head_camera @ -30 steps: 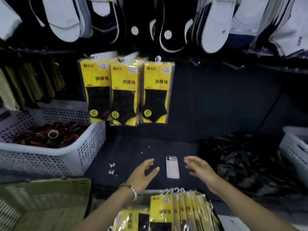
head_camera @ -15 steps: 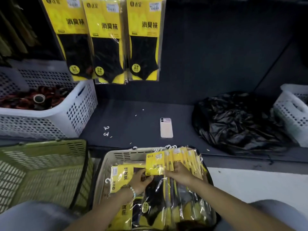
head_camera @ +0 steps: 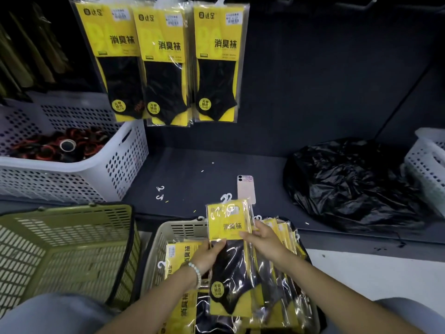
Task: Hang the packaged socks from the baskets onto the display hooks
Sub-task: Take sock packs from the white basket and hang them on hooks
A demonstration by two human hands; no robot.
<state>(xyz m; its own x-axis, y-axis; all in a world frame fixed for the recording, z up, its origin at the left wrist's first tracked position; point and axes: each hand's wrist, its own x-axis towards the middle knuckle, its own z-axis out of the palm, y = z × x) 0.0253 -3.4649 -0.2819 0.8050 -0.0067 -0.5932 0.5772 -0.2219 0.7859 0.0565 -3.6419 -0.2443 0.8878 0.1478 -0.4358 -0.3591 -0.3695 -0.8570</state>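
Note:
A yellow-and-black sock pack (head_camera: 228, 256) with a white hanger tab is lifted upright above the beige basket (head_camera: 183, 229). My left hand (head_camera: 208, 255) grips its left edge and my right hand (head_camera: 265, 242) holds its right edge. Several more sock packs (head_camera: 281, 268) stand in a row in the basket, and others (head_camera: 179, 259) lie flat at its left. Three matching packs (head_camera: 163, 63) hang on display hooks on the dark back panel, upper left.
An empty green basket (head_camera: 67, 247) sits at lower left. A white basket (head_camera: 79, 169) with dark red items stands on the shelf at left. A phone (head_camera: 245, 188), loose white hooks (head_camera: 160, 192), a black plastic bag (head_camera: 354, 184) and another white basket (head_camera: 426, 160) rest on the shelf.
My hands dropped from above the shelf into the beige basket, took one sock pack and raised it. The view tilted downward and closer.

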